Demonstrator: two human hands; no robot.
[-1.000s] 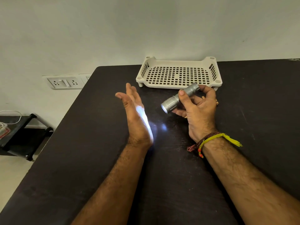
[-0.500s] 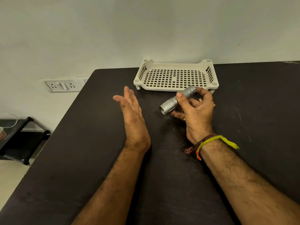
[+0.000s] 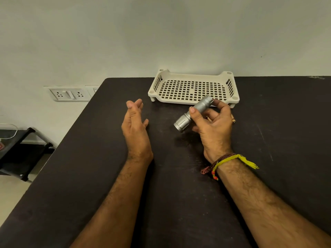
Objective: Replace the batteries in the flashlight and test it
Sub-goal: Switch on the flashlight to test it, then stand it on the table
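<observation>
Right hand (image 3: 213, 126) is where we start: it is closed around the silver flashlight (image 3: 194, 112), thumb laid across the knurled barrel, fingers wrapped behind, one fingertip at the tail cap. We see the flashlight held above the black table (image 3: 179, 212), just near of the cream perforated tray (image 3: 193, 86), its lens end pointing left and toward us. Our left hand (image 3: 135, 130) stands on edge left of the lens, fingers loosely curled, holding nothing.

We judge this to be the testing step: the body looks fully assembled, and the lens aims toward the left palm (a handy screen for a beam). No glow shows on palm or table, so the light appears off right now. Next, we think, a press on the tail switch is called for, with the barrel kept aimed at the palm.

We cannot see the switch itself, hidden by the fingers, nor any batteries. A small tan object (image 3: 232, 119) peeks out beyond the right hand; we cannot tell what it is.
</observation>
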